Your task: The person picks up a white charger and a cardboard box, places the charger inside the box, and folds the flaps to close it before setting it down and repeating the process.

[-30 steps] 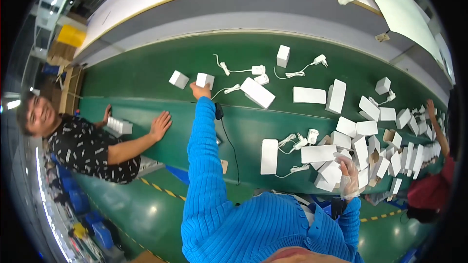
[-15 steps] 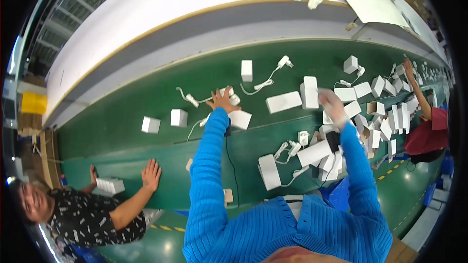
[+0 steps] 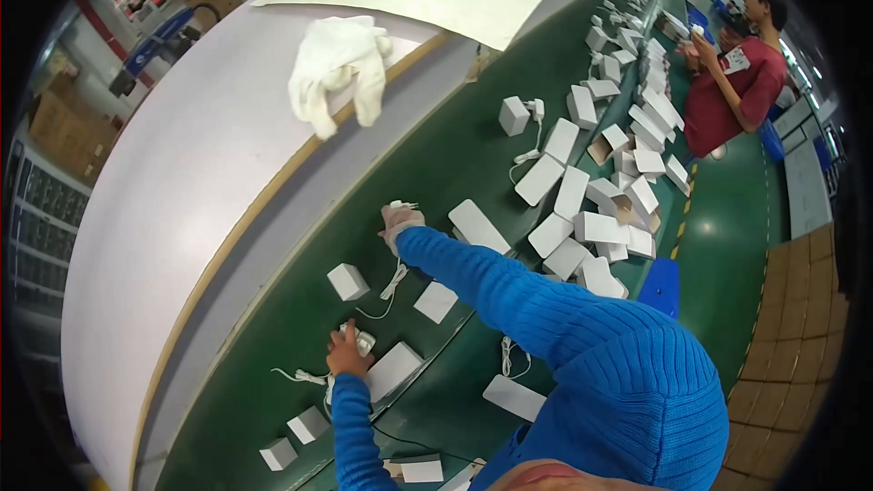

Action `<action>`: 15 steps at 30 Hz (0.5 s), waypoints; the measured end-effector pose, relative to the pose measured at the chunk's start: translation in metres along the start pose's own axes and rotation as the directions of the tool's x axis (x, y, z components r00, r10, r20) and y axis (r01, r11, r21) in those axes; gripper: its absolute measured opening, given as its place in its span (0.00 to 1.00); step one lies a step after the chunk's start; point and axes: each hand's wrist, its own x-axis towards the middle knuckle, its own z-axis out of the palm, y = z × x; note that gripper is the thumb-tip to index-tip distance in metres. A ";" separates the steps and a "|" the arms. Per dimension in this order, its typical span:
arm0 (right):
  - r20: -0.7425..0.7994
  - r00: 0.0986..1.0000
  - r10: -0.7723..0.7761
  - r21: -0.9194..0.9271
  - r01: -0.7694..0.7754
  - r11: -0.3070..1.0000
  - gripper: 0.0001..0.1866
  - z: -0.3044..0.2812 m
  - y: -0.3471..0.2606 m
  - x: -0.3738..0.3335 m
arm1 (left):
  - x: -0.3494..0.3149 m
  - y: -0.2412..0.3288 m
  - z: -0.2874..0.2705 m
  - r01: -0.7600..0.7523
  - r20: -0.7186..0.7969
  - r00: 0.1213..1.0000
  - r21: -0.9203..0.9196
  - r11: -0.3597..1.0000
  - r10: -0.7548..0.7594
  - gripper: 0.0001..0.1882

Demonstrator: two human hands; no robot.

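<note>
My left hand [image 3: 347, 355] lies low over the green belt, its fingers closed on a white power adapter [image 3: 366, 344]. A white cable [image 3: 311, 376] lies bundled beside that hand. Farther along, my right hand [image 3: 398, 221] grips another white power adapter [image 3: 403, 205] by its body, prongs showing, and its tied cable [image 3: 395, 283] trails down onto the belt. Between the hands stands a small white box [image 3: 347, 282]. A white carton [image 3: 394, 370] sits just right of my left hand, and a flat white box [image 3: 436, 302] lies below my right forearm.
Many white boxes [image 3: 600, 227] are heaped to the right along the green belt [image 3: 473, 155]. A white glove [image 3: 336, 73] hangs over the edge of the pale shelf [image 3: 182, 182]. A co-worker in a red shirt [image 3: 741, 82] stands at the far right, holding a small white thing.
My view has swung to the right. My right hand has left the boxes and now holds an adapter. My left hand's spread fingers have closed on its adapter.
</note>
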 end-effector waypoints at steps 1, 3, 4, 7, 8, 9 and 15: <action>-0.004 1.000 -0.013 -0.025 0.013 1.000 0.23 0.000 0.000 0.002 | -0.002 -0.003 -0.007 0.000 -0.027 1.000 -0.001 1.000 0.000 0.50; -0.008 0.999 -0.040 -0.074 0.039 0.997 0.20 0.000 0.003 0.004 | 0.003 -0.007 -0.011 -0.010 -0.050 0.999 0.001 1.000 0.010 0.49; -0.007 1.000 -0.028 -0.071 0.028 0.997 0.20 0.001 0.009 0.003 | 0.006 -0.008 -0.011 -0.026 -0.027 0.999 -0.012 1.000 0.026 0.48; 0.018 1.000 -0.017 0.162 0.014 0.987 0.20 -0.005 0.017 -0.001 | 0.007 -0.016 -0.018 -0.036 0.008 0.999 -0.036 0.999 0.036 0.46; 0.020 1.000 -0.019 0.165 0.015 0.986 0.20 -0.006 0.019 -0.005 | 0.004 -0.018 -0.020 -0.013 0.005 1.000 -0.074 0.997 0.014 0.45; -0.002 1.000 -0.020 0.403 0.019 0.915 0.21 -0.006 0.021 -0.009 | -0.001 -0.020 -0.022 0.011 0.003 1.000 -0.112 0.994 -0.010 0.44; -0.142 0.980 0.140 0.990 0.140 0.026 0.14 -0.045 0.025 -0.027 | -0.039 -0.043 -0.028 0.049 -0.337 0.929 -0.293 0.955 -0.151 0.43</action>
